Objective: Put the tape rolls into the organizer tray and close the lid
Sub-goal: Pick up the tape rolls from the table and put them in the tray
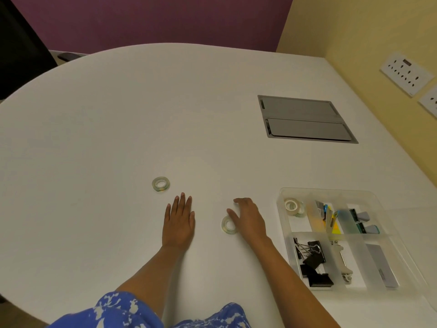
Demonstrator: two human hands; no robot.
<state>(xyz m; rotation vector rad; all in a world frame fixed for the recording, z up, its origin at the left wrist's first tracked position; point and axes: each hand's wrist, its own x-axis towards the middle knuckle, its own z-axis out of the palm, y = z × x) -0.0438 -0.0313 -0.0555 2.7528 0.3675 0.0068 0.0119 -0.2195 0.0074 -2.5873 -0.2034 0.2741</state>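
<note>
Two clear tape rolls lie on the white table (118,138). One tape roll (160,184) sits just beyond my left hand (179,221), which rests flat, fingers together, holding nothing. The other tape roll (228,225) lies against the thumb side of my right hand (248,218), whose fingers are spread over the table, touching the roll but not closed on it. A third tape roll (293,206) lies in the near-left compartment of the clear organizer tray (281,192) at the right. A transparent lid (416,233) seems to lie open at the tray's right side.
The tray also holds black binder clips (312,263), sticky notes, a stapler-like tool and other small stationery. A grey cable hatch (305,119) is set into the table further back. Wall sockets (406,75) are on the yellow wall at right. A dark chair stands far left.
</note>
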